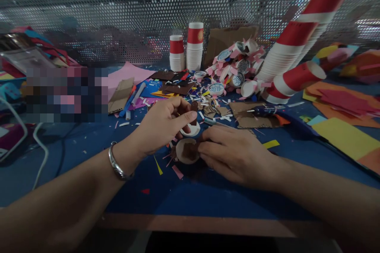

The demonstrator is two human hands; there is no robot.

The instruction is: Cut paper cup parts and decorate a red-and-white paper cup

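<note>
My left hand (166, 124), with a silver bangle at the wrist, pinches a small brown paper piece (194, 111) between thumb and fingers. Just under those fingers lies a white round cup base (192, 129). Nearer to me is a second white cup base (181, 151) with a brown patch (190, 150) on its face and brown and pink strips at its left side. The closed fingers of my right hand (234, 152) grip this nearer base at its right edge; their tips are partly hidden.
Paper scraps (204, 101) litter the blue table (231, 205). Behind stand cup stacks (195, 47), with a pile of decorated cup bases (237, 67) beside them. Tilted cup stacks (285, 47), a screwdriver-like tool (264, 110) on cardboard and coloured sheets (347, 138) lie right. Markers (127, 102) lie left.
</note>
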